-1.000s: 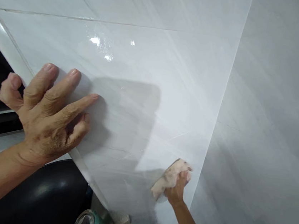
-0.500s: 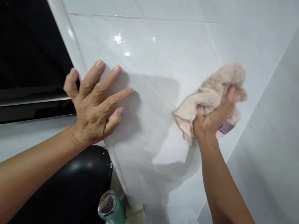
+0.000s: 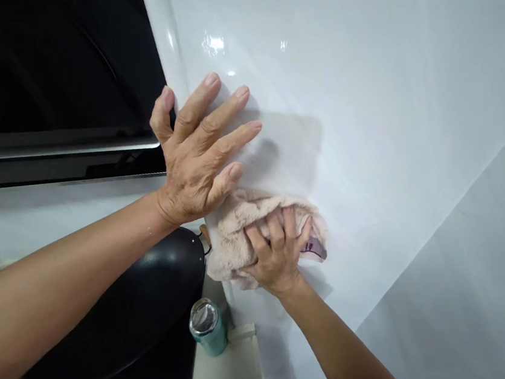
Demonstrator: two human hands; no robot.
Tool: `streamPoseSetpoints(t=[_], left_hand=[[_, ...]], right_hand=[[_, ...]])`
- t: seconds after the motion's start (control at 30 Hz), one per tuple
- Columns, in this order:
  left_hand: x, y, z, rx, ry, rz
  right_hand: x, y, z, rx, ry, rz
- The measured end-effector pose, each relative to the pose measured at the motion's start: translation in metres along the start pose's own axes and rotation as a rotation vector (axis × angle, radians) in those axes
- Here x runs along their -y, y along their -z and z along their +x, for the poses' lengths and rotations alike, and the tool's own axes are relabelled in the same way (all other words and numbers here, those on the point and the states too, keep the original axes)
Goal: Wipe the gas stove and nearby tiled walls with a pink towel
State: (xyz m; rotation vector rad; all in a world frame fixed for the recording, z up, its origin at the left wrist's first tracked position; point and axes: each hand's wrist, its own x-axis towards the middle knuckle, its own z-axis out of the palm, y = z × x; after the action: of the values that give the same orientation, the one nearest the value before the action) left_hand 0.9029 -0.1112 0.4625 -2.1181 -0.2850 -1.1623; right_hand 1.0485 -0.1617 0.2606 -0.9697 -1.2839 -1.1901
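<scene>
A bunched, beige-pink fluffy cloth (image 3: 236, 230) with a purple patch lies pressed against the glossy white tiled wall (image 3: 377, 137). My right hand (image 3: 279, 250) holds it there, fingers bent into its folds. The cloth's left end reaches the wall's edge, just below my left thumb. My left hand (image 3: 199, 153) is spread with its fingers apart at the wall's edge, its fingertips at the tile and the pale rounded trim (image 3: 165, 18). Nothing is in it.
A black glossy panel (image 3: 58, 58) fills the upper left. Below my left forearm sits a large black wok (image 3: 144, 299). A teal tumbler (image 3: 213, 334) with a shiny lid stands on a narrow pale ledge (image 3: 231, 376). A second wall (image 3: 473, 288) meets the tiles at right.
My right hand has carried the cloth down and left across the wall, from near the corner to beneath my left hand. The view has shifted, while my left hand keeps its spread pose.
</scene>
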Motion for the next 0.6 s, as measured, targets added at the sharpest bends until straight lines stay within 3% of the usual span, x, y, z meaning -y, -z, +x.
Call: streamPoseSetpoints(t=[0.17, 0.3, 0.47, 0.53, 0.6], left_hand=[[0.015, -0.009, 0.0, -0.052, -0.113, -0.019], [0.021, -0.014, 0.003, -0.182, -0.26, 0.101], [0.022, -0.019, 0.007, -0.246, -0.294, 0.23], [0.026, -0.019, 0.007, -0.267, -0.31, 0.252], [0.032, -0.016, 0.005, -0.218, -0.238, 0.219]], right_hand=[[0.011, 0.002, -0.051, 0.019, 0.01, 0.016], [0.014, 0.003, -0.089, 0.065, 0.004, 0.039], [0.028, 0.001, -0.148, 0.11, -0.018, 0.045], [0.037, 0.003, -0.179, 0.19, -0.032, 0.062], [0.043, 0.006, -0.212, 0.316, -0.019, 0.079]])
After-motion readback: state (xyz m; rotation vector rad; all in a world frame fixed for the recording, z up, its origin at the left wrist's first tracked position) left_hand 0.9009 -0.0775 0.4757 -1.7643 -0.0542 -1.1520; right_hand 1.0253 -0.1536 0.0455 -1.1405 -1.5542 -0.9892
